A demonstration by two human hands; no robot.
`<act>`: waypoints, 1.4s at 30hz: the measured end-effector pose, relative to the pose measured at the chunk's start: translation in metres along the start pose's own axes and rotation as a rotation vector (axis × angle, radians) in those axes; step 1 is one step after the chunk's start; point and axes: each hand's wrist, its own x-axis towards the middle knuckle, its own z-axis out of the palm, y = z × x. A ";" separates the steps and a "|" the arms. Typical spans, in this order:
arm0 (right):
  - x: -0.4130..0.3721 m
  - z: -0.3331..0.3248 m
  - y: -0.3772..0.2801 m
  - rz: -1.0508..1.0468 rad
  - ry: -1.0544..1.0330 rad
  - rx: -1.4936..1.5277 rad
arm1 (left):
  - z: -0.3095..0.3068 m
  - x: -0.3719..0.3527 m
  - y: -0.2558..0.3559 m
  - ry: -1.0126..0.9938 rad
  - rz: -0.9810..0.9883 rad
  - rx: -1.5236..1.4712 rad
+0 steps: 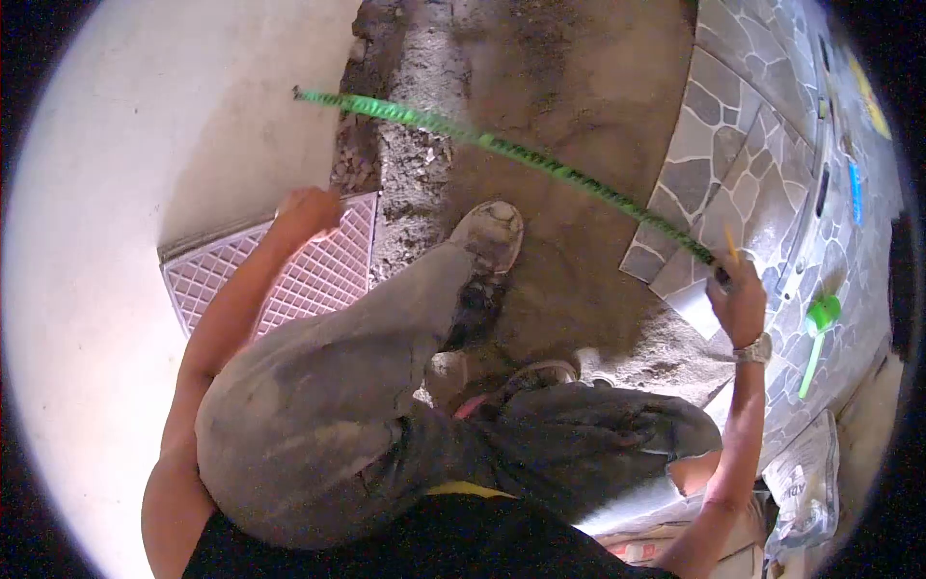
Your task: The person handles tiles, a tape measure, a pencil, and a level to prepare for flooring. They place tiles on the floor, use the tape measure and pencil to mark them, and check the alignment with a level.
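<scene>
My right hand [738,304] is closed on the near end of a green measuring tape [540,162], and a thin yellow pencil-like stick [731,241] pokes up from the same hand. The tape's blade stretches up and left over the bare ground, its free end over the pale floor at the upper left. At the left, my left hand [311,214] is closed at the top edge of a tile with a diamond grid on its face [318,275]. Whether its fingers grip the tile is hard to see.
Stone-patterned tiles [709,125] cover the right side. A green scoop-like tool [823,314], a blue object [855,193] and a printed bag [803,482] lie there. Rough, broken concrete [415,183] runs beside the brown ground [579,87]. My shoe [492,234] is near the middle.
</scene>
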 end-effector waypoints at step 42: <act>-0.042 0.041 -0.011 -0.041 -0.104 -0.163 | 0.086 0.166 -0.062 -0.101 -0.440 -2.354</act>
